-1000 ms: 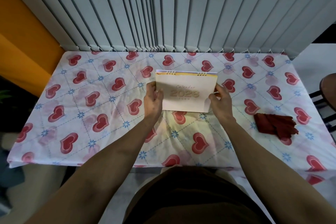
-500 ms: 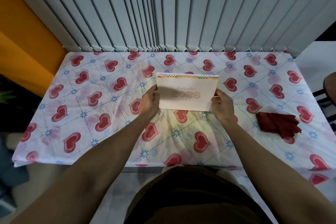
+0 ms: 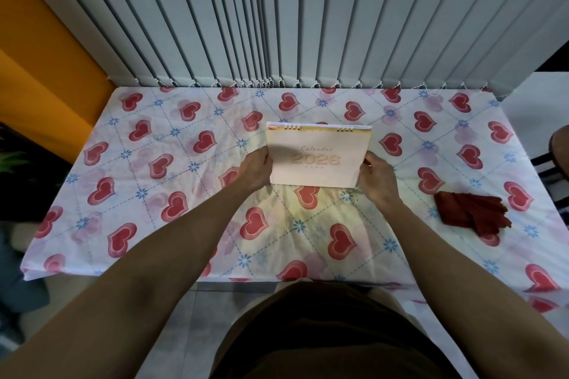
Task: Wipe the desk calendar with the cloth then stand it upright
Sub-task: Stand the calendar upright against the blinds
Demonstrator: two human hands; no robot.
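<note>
One left hand (image 3: 254, 171) and one right hand (image 3: 378, 180), each grasping a side edge of one desk calendar (image 3: 317, 157) (cover reads 2026), upright at mid-table; one red cloth (image 3: 472, 215) lying right; heart-print tablecloth (image 3: 154, 181); grey vertical blinds (image 3: 277, 15) behind

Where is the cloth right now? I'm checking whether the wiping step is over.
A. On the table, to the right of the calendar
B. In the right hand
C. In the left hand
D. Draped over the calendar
A: the cloth lies on the table, clear of the calendar, whose sides are held by the left hand and right hand.
</note>
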